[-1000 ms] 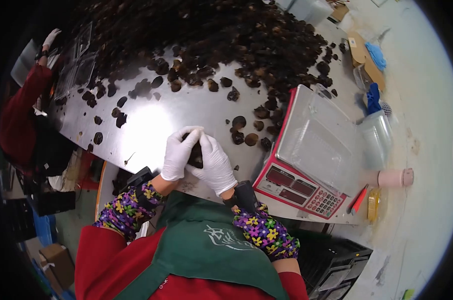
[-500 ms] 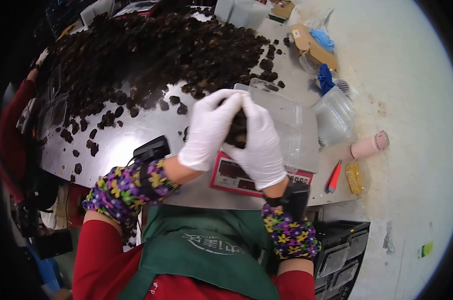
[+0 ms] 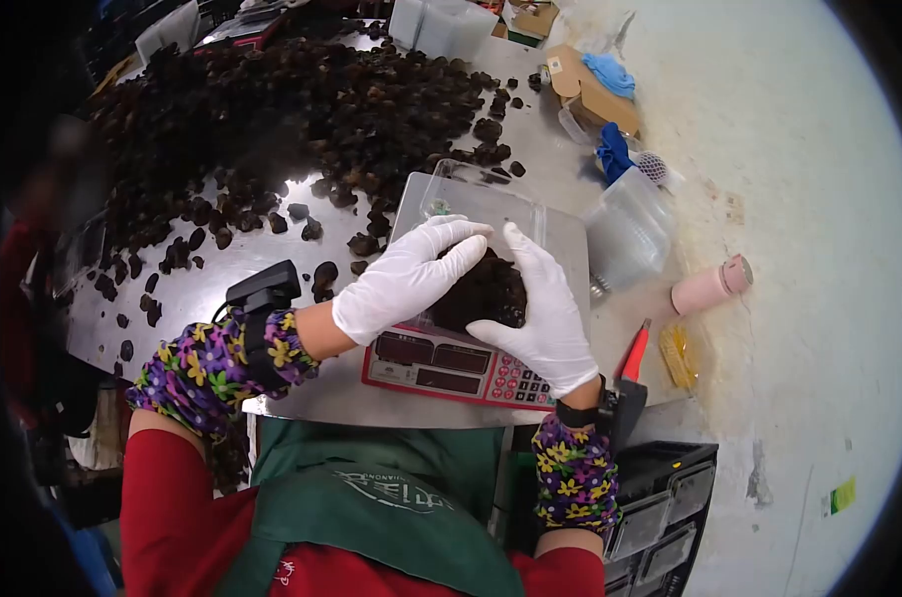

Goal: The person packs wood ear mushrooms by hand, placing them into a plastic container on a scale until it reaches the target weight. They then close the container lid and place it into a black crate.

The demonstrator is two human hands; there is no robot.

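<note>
White gloves cover both hands. My left hand (image 3: 411, 279) and my right hand (image 3: 542, 308) are cupped round a clump of dark brown pieces (image 3: 483, 291), one on each side. The clump lies over the plate of a red and white digital scale (image 3: 441, 370), where a clear plastic container (image 3: 491, 204) also rests. The fingers of my left hand lie over the top of the clump; the thumb of my right hand is at its lower edge. The underside of the clump is hidden.
A large heap of dark pieces (image 3: 301, 109) covers the back left of the metal table (image 3: 311, 383). On the right are clear trays (image 3: 630, 231), a pink bottle (image 3: 711, 286), a red-handled tool (image 3: 635, 350), a yellow brush (image 3: 680, 356) and a cardboard box (image 3: 595, 95).
My hands have moved apart at the fingertips and slightly down, showing more of the clump. The view has shifted, with the scale display now more visible. The co-worker's arm at far left is now blurred.
</note>
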